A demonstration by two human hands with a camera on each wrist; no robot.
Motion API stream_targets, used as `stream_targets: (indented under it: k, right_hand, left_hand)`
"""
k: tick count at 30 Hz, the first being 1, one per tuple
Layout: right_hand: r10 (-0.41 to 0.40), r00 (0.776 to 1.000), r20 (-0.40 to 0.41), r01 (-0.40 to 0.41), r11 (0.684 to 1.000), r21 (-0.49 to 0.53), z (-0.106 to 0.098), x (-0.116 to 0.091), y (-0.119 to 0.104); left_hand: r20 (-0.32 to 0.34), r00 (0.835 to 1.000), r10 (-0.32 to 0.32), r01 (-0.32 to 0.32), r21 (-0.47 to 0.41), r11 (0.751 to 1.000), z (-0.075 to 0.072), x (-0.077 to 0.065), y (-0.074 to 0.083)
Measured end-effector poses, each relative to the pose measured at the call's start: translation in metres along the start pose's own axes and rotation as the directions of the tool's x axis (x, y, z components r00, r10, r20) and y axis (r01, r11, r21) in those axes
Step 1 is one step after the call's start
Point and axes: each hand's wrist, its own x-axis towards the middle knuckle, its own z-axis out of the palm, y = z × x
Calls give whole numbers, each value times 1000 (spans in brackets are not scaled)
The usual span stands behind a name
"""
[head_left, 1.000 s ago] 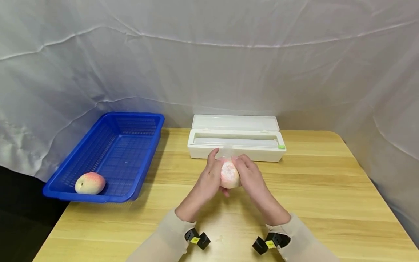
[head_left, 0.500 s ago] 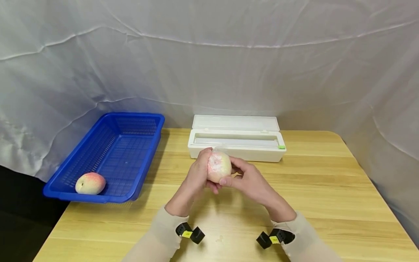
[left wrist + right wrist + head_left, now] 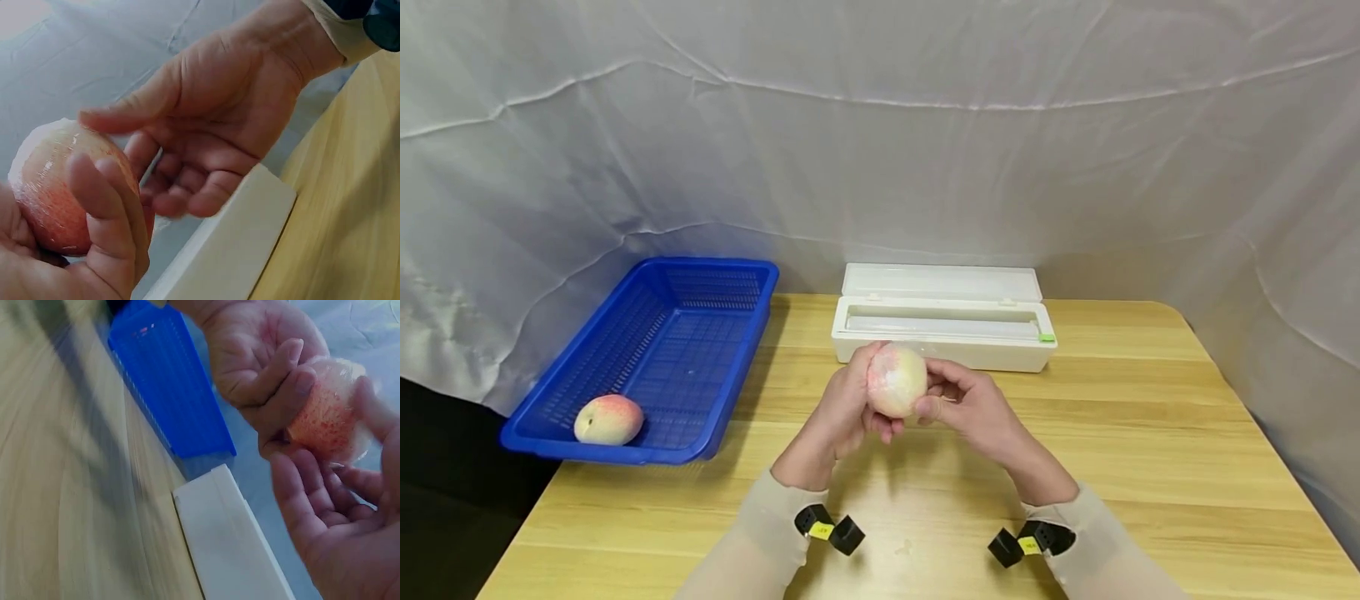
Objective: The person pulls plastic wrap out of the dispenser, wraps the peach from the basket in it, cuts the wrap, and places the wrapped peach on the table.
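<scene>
A peach (image 3: 897,381) wrapped in clear plastic film is held up over the table, in front of the white box. My left hand (image 3: 841,404) grips it from the left, fingers curled beneath. On its right side the thumb and forefinger of my right hand (image 3: 976,410) pinch at the wrapped surface; the other fingers curl loosely. Creased, shiny film shows on the peach (image 3: 59,181) in the left wrist view. In the right wrist view its reddish side (image 3: 325,419) sits between both hands.
Behind the hands stands a white cling film box (image 3: 940,354), its lid raised and a roll (image 3: 940,327) inside. A blue plastic basket (image 3: 730,400) at the left holds another peach (image 3: 608,419). Grey cloth (image 3: 880,167) hangs behind the wooden table (image 3: 1150,433).
Both hands have shifted the peach slightly left and turned it, so more of its pale side faces up. The right hand has moved from its top to its right side.
</scene>
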Motion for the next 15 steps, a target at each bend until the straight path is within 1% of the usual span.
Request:
stream_targets:
  k: [2, 3, 5, 6, 9, 10, 12, 14, 15]
  right_hand:
    - [22, 1000, -5, -22, 1000, 11, 1, 1, 0]
    - [32, 999, -6, -32, 999, 15, 1, 1, 0]
    - [53, 998, -14, -53, 999, 4, 0, 1, -1]
    - [64, 998, -21, -64, 998, 0, 0, 1, -2]
    - [84, 996, -19, -84, 996, 9, -3, 0, -5]
    - [101, 994, -31, -101, 995, 19, -3, 0, -7]
    - [138, 988, -72, -136, 990, 24, -2, 0, -9]
    - [179, 975, -128, -178, 984, 21, 0, 0, -11]
    - [197, 968, -153, -197, 980, 19, 0, 0, -11]
  left_hand:
    - [-31, 999, 44, -41, 98, 994, 4, 1, -2]
    - [-45, 996, 76, -68, 158, 985, 6, 0, -4]
    - [-68, 986, 149, -124, 282, 951, 9, -1, -6]
    - [-70, 980, 184, -151, 327, 933, 11, -1, -8]
    - [-44, 963, 267, -222, 434, 873, 14, -3, -10]
    - [-33, 959, 280, -235, 455, 859, 16, -4, -11]
    - [1, 958, 287, -253, 474, 844, 19, -4, -14]
    - [31, 961, 275, -255, 484, 837, 22, -4, -17]
    - [42, 963, 265, -252, 480, 840, 22, -4, -18]
